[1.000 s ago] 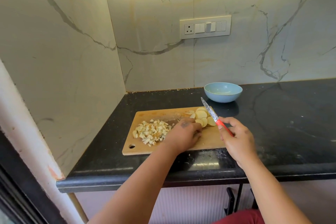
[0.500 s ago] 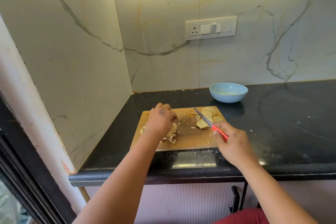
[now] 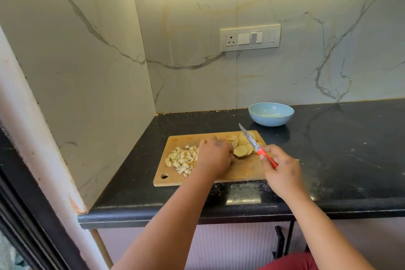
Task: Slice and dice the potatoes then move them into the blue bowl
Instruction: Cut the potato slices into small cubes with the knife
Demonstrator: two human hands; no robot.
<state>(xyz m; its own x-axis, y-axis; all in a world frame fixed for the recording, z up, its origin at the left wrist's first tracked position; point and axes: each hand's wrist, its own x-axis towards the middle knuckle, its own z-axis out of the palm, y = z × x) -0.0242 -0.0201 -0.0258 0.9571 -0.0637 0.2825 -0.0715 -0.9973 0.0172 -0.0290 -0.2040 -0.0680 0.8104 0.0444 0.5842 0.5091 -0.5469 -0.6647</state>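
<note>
A wooden cutting board lies on the black counter. On its left sits a pile of diced potato. Round potato slices lie at its right back part. My left hand is over the board's middle, fingers reaching to the nearest slice; whether it holds the slice is hidden. My right hand grips a knife by its red handle, blade raised and pointing away over the slices. The blue bowl stands behind the board.
The black counter runs to the right, dusted with crumbs. Marble walls close in on the left and the back. A socket and switch panel is on the back wall. The counter's front edge is near me.
My left hand left the diced pile and came right to the slices. The knife blade lifted and swung away from the board's middle to above the slices.
</note>
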